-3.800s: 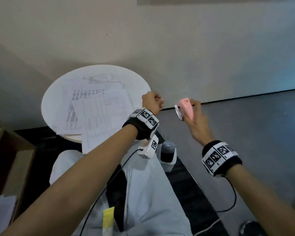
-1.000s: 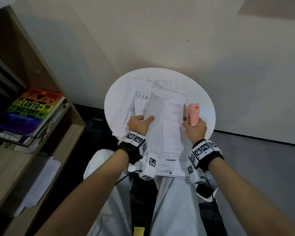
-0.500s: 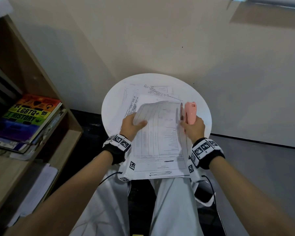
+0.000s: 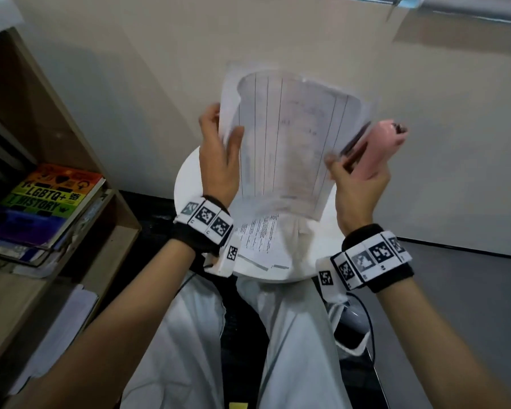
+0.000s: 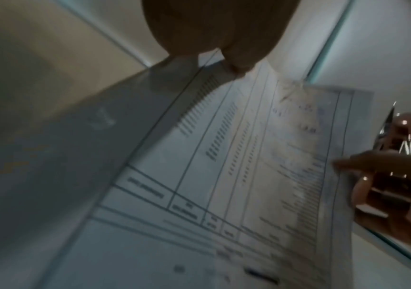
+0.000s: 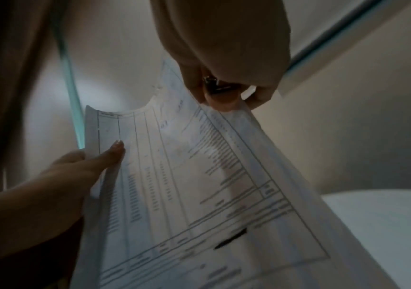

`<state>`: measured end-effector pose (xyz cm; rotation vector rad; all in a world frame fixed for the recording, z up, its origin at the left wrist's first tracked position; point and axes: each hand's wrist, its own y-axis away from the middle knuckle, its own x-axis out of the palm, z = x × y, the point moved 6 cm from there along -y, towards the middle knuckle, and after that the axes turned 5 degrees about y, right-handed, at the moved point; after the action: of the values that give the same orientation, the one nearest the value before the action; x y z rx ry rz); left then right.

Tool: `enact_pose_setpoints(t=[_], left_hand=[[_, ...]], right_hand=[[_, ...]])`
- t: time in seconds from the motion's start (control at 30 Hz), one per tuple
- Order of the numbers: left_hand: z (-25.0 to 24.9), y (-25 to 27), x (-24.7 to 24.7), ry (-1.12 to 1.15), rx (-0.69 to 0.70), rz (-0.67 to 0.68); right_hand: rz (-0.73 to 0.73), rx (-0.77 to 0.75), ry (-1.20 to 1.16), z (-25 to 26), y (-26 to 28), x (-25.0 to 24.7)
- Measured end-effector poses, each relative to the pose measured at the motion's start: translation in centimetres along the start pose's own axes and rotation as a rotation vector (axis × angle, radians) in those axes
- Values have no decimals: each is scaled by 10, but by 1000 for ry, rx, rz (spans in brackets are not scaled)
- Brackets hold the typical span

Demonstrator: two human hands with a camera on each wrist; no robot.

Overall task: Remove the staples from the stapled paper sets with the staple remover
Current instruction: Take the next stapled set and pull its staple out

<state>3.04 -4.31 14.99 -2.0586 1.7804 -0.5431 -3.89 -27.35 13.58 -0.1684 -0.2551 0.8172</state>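
A stapled paper set with a printed table is held upright in the air above the round white table. My left hand pinches its left edge, thumb in front. My right hand grips the pink staple remover and also pinches the set's right edge with thumb and forefinger. In the left wrist view the paper set fills the frame, with the staple remover at the right. The right wrist view shows the paper set and my left hand on its edge. No staple is visible.
More printed sheets lie on the white table. A wooden shelf with a rainbow-covered book stands at the left, loose papers below it. My knees in light trousers sit under the table. A beige wall is behind.
Both hands have lifted the paper set off the table and raised it upright toward my face. The staple remover stays in my right hand.
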Motion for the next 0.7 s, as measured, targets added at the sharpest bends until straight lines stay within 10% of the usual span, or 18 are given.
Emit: enact_pose_setpoints(t=[0.5,0.7], left_hand=[[39,-25,20,154,-504,453],[29,-26,21,148,-413,385]], right_hand=[[377,153,116,-22,-20,20],[400,86,194,-12,-27,28]])
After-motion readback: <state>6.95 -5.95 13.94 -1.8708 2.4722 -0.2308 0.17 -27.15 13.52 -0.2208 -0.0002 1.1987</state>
